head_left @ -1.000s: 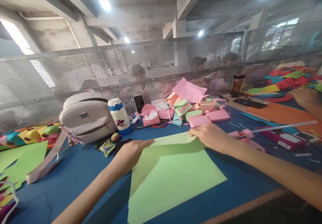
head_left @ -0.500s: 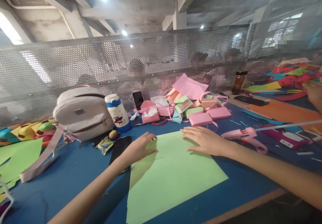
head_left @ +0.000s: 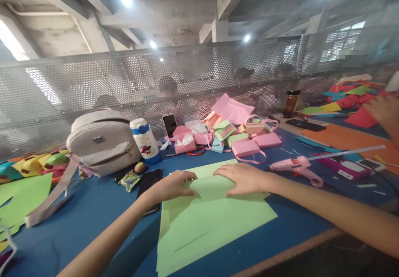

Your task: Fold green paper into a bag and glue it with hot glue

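A stack of light green paper sheets (head_left: pixel 215 227) lies in front of me on the blue table. My left hand (head_left: pixel 177 185) grips the far edge of the top sheet near its left side, thumb toward me and fingers over the far side. My right hand (head_left: pixel 245 179) has the same edge farther right, its fingers bent over the paper. Between the two hands that edge is raised and curved, and green paper beneath shows beyond it. A dark phone-like slab (head_left: pixel 151 187) lies beside my left hand. To the right of my right hand rests a pink glue gun (head_left: pixel 297 169) with a long glue stick.
Behind the paper sit folded pastel paper boxes (head_left: pixel 246 147) in a heap. At the left stand a backpack (head_left: pixel 102 140) and a bottle (head_left: pixel 146 142). A power bank (head_left: pixel 343 167) lies at the right. Another person's hand (head_left: pixel 385 111) is at the far right. A perforated screen (head_left: pixel 193 73) borders the table.
Both hands have gone from lying over the green paper to gripping its far edge. The top sheet's edge has come up and toward me, baring paper underneath.
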`<state>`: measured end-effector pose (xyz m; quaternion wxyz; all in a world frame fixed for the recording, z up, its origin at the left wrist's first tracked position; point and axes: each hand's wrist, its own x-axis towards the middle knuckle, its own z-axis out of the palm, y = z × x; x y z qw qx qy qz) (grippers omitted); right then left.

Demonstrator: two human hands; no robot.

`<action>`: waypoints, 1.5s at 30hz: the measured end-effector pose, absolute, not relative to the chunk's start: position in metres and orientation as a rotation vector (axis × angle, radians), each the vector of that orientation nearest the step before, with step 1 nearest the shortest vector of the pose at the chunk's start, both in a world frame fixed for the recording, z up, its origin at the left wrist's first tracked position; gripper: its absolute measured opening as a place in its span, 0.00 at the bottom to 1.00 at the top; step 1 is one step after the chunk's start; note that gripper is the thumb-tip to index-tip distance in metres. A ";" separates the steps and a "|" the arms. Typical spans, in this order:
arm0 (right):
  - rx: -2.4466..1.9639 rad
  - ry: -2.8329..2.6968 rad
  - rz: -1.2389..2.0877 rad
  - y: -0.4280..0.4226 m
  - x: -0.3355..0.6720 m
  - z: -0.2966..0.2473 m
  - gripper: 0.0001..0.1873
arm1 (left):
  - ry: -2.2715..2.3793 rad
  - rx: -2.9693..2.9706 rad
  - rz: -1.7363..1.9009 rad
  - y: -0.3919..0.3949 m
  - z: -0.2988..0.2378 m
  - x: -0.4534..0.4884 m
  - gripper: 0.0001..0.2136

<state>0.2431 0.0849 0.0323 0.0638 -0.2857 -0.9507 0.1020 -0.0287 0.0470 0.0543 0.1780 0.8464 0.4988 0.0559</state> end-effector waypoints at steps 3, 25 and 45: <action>-0.921 -2.833 0.272 0.086 0.245 0.027 0.29 | 1.450 2.419 0.234 0.034 0.043 -0.025 0.19; -0.807 -2.815 0.357 0.089 0.263 -0.012 0.29 | 0.999 2.880 0.111 0.013 0.003 -0.031 0.26; -0.802 -2.771 0.293 0.078 0.267 -0.020 0.34 | 1.183 2.725 0.359 0.007 -0.010 -0.037 0.23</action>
